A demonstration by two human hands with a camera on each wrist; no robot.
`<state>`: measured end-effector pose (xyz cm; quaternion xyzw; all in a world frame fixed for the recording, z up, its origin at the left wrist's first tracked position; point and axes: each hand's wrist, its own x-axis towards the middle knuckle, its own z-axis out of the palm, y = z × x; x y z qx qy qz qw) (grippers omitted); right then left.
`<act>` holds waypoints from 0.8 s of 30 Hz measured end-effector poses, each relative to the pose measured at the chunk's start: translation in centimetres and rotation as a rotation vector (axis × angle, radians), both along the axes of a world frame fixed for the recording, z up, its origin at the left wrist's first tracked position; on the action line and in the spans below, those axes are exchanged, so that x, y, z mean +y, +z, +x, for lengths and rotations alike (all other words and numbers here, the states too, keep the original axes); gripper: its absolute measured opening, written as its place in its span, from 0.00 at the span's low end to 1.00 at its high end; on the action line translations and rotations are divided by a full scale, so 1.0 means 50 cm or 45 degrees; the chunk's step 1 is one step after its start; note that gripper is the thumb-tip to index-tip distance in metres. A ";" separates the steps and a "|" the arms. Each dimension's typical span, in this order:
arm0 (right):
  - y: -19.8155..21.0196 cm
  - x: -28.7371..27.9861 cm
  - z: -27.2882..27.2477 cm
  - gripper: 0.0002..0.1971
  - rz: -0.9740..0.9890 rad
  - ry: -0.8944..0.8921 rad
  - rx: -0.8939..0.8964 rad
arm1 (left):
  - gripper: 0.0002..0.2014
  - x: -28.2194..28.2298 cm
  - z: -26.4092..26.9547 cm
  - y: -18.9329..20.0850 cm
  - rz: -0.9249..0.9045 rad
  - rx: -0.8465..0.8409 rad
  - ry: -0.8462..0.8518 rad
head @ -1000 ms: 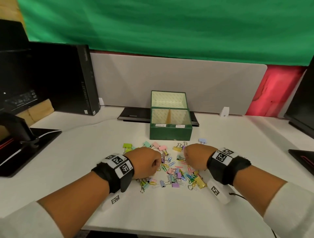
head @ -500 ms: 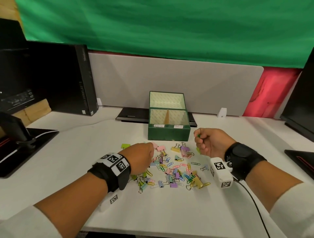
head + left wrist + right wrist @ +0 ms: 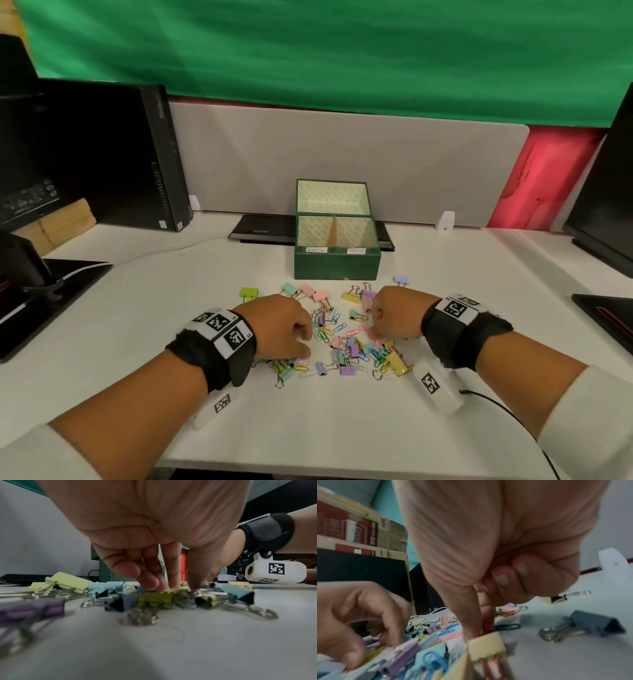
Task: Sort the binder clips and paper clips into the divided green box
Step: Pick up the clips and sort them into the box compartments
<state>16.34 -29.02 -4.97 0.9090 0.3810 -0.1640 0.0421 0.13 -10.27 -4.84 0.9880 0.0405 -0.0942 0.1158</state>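
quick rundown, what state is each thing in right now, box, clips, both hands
green box: lid open, both compartments look empty
binder clips: loose on the white table, none boxed
paper clips: scattered among them, none boxed
left hand: fingers down on the olive binder clip, grip unclear
right hand: curled, fingertips in the pile; what it grips is unclear

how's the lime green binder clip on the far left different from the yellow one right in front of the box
The lime green binder clip lies alone at the pile's left edge, apart from other clips; the yellow binder clip lies beside a purple one near the right hand. Lime's wire handles cannot be made out; yellow's silver handles point toward the green box. Both rest on the white table, unsorted.
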 end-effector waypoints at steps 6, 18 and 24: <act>0.016 0.001 -0.011 0.07 0.117 0.072 0.062 | 0.10 0.002 0.004 -0.003 0.057 -0.113 -0.103; 0.073 -0.047 -0.006 0.12 0.727 -0.368 1.050 | 0.14 -0.014 0.000 -0.011 -0.037 -0.035 -0.234; 0.052 -0.057 -0.048 0.14 0.021 0.167 0.025 | 0.17 -0.023 -0.007 -0.006 -0.078 -0.015 -0.207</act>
